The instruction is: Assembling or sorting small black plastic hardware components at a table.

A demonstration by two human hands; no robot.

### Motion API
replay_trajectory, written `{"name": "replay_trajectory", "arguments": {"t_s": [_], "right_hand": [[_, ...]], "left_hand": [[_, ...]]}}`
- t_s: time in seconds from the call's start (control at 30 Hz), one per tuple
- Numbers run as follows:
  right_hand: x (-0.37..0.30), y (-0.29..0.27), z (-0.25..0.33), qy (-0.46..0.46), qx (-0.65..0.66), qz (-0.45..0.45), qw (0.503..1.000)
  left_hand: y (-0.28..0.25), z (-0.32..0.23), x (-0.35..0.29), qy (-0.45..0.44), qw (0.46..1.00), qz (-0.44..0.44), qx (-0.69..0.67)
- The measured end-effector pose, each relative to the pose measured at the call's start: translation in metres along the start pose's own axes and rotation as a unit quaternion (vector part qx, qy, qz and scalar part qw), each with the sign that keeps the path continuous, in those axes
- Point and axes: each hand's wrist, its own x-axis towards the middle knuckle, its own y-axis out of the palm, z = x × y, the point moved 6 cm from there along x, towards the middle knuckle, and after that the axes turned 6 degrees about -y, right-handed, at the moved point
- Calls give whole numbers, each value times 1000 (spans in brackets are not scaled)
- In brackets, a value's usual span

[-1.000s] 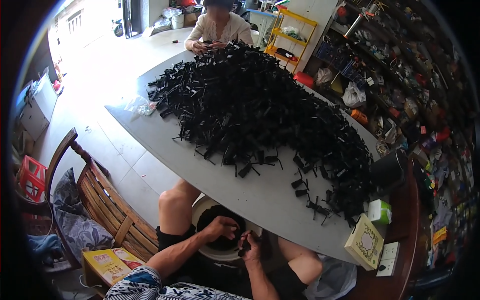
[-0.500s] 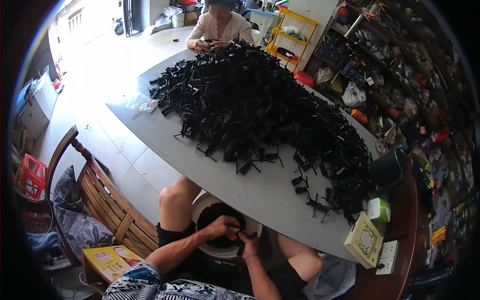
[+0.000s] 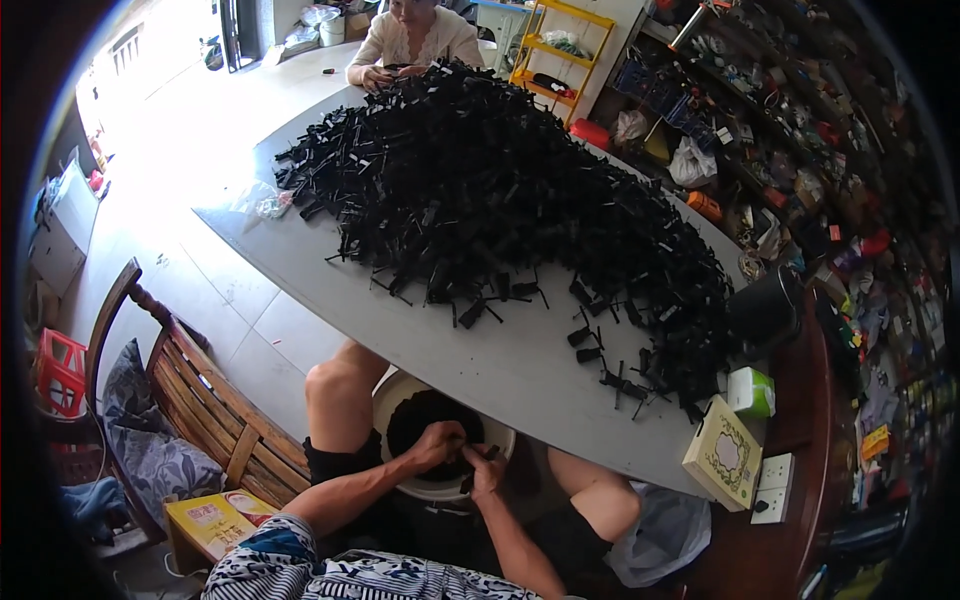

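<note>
Over a cream bucket between my knees, my two hands are close together with fingers bent. My right hand is closed round a small black plastic part, only part of which shows. My left hand is closed in a pinch just left of it; whatever its fingertips hold is hidden. Dark contents fill the inside of the bucket, too dim to make out singly. On the grey table lies a large heap of black plastic parts with thin prongs.
Across the table a person has hands at the heap. A patterned box, a tissue pack, a socket strip and a black bin are at the right. To my left stands a wooden chair with a yellow box.
The view has shifted slightly, so the table and heap sit a little higher and further left. My hands remain together over the bucket, with the right fingers moved in closer to the left.
</note>
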Motion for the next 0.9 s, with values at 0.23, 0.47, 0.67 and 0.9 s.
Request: {"name": "replay_trajectory", "arguments": {"t_s": [0.23,0.47,0.67,0.9], "right_hand": [[-2,7,5,-30,-73,15,997],[-4,0,-7,-37,-192,-11,981],[-12,6,10,-124,-210,-19,970],[-4,5,9,-107,-283,6,953]], "left_hand": [[-5,3,-1,99,982,-99,129],[3,8,-12,74,992,-88,57],[5,11,-10,62,988,-105,97],[3,16,-3,61,990,-129,-3]]}}
